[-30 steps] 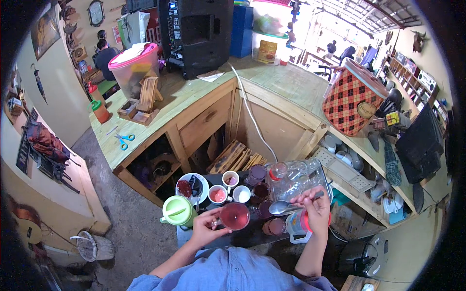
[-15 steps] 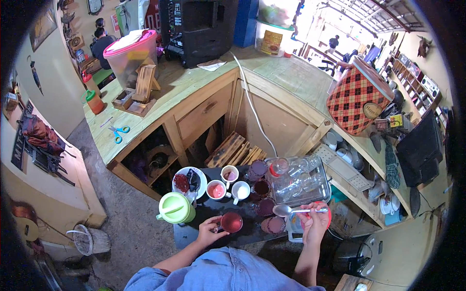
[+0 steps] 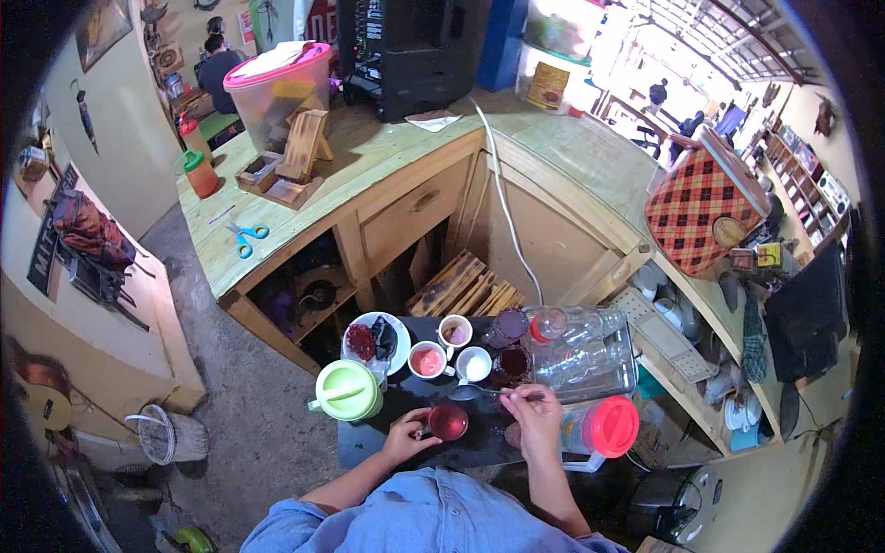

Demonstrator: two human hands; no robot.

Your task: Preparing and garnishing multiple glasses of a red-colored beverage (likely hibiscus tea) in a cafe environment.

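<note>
The left hand's (image 3: 406, 440) grip is closed at the handle side of the red cup (image 3: 450, 424), at the near edge of the counter (image 3: 358, 444); the right hand's (image 3: 536, 417) grip, at the cup's three o'clock, is clamped on the spoon (image 3: 466, 393), bowl at one o'clock. Hold the cup level; guide the bowl clear of the white-filled cup (image 3: 473, 367) beyond.
</note>
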